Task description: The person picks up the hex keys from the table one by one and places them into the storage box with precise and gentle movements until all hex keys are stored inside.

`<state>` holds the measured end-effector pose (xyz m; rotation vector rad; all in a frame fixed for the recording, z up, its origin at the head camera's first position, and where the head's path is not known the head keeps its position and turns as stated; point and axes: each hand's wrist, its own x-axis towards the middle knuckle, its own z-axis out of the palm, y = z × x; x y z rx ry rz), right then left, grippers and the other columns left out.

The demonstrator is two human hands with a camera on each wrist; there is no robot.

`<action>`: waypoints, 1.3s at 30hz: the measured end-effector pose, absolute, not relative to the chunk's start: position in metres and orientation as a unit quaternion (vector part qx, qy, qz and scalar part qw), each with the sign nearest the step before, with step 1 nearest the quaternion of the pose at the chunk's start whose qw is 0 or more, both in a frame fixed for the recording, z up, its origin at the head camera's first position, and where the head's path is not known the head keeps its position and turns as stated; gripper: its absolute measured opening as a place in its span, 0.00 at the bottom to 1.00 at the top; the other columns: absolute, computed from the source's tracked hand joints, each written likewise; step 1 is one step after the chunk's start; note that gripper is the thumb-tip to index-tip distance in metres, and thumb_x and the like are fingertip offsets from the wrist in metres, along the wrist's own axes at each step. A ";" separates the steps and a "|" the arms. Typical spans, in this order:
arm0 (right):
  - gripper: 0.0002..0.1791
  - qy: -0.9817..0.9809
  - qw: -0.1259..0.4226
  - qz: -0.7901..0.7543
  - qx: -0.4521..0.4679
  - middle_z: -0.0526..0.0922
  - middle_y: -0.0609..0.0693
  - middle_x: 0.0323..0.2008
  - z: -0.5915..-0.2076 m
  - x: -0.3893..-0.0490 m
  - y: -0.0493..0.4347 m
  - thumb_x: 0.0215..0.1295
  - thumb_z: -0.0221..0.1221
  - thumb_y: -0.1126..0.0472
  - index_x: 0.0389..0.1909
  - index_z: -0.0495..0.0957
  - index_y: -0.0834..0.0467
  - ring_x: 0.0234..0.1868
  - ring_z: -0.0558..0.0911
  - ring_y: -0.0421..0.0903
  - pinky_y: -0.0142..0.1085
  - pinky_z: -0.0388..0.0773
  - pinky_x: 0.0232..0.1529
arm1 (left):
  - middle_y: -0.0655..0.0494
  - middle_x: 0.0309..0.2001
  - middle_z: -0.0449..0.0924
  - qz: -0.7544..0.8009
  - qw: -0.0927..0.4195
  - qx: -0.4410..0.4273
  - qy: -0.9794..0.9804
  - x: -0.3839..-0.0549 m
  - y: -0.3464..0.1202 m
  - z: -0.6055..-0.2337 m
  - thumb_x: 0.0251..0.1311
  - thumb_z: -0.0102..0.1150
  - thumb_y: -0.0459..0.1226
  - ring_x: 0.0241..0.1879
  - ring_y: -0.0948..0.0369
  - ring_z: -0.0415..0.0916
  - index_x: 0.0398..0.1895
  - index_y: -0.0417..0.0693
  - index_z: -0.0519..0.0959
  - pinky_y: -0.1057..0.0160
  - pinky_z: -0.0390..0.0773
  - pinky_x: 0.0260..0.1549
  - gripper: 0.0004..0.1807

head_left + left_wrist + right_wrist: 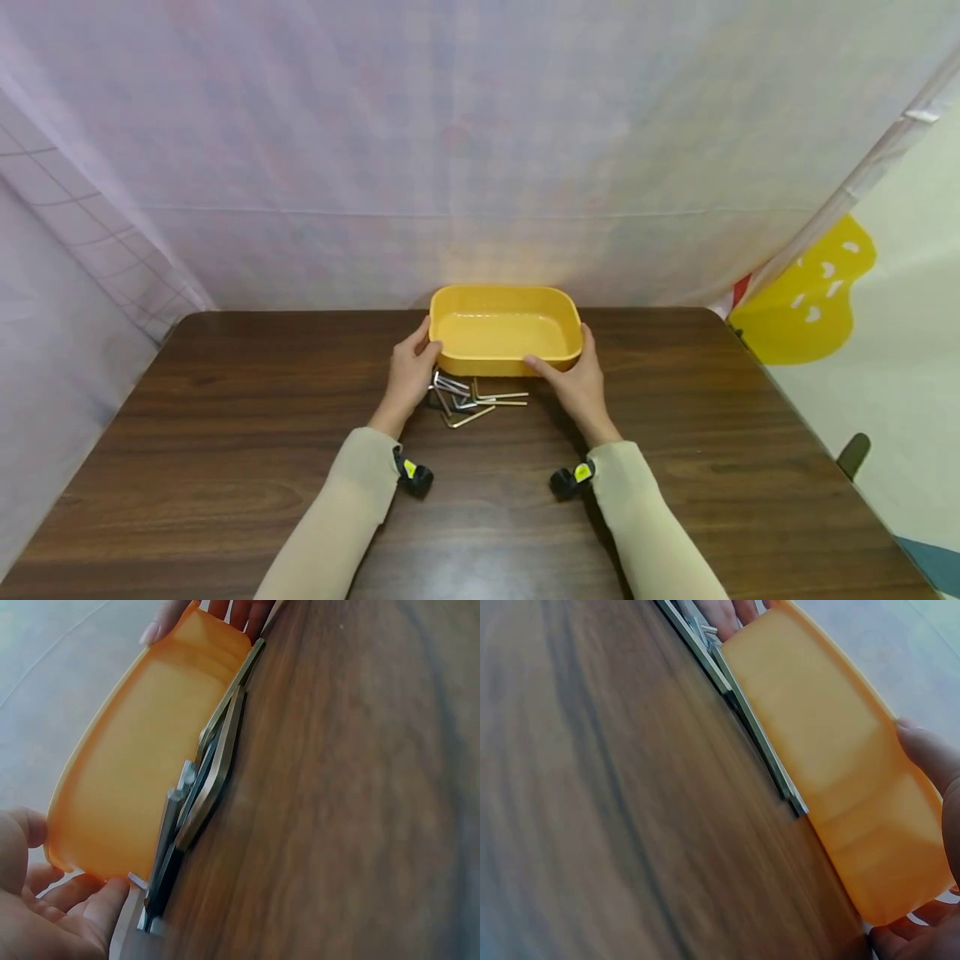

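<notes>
A yellow rectangular plastic tray [487,367] with rounded corners stands at the far side of the table, nothing inside it. My left hand [411,371] grips its left end, thumb at the near rim and fingers around the side. At the right end my right hand [577,385] holds it the same way, thumb [930,754] on the rim and fingers low under the corner. Just in front of the tray lies a loose pile of L-shaped hex keys [472,403], some silver, some brass-coloured, some dark. In the left wrist view the hex keys [217,769] overlap the tray's near wall.
The dark wood-grain table [225,467] has its far edge right behind the tray. A pale hanging curtain [450,150] rises behind that edge. Small black wrist cameras [417,479] sit on both cuffs, above the tabletop.
</notes>
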<state>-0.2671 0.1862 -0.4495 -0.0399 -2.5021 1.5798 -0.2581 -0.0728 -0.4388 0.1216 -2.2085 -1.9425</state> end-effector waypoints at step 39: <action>0.58 -0.840 0.113 0.529 0.035 0.57 0.57 0.79 -0.457 -0.274 0.167 0.58 0.71 0.46 0.81 0.46 0.54 0.77 0.62 0.53 0.47 0.57 0.79 | 0.45 0.71 0.71 -0.669 0.139 0.052 -0.728 -0.257 -0.102 -0.449 0.69 0.54 0.36 0.69 0.52 0.72 0.74 0.47 0.68 0.57 0.74 0.66 0.29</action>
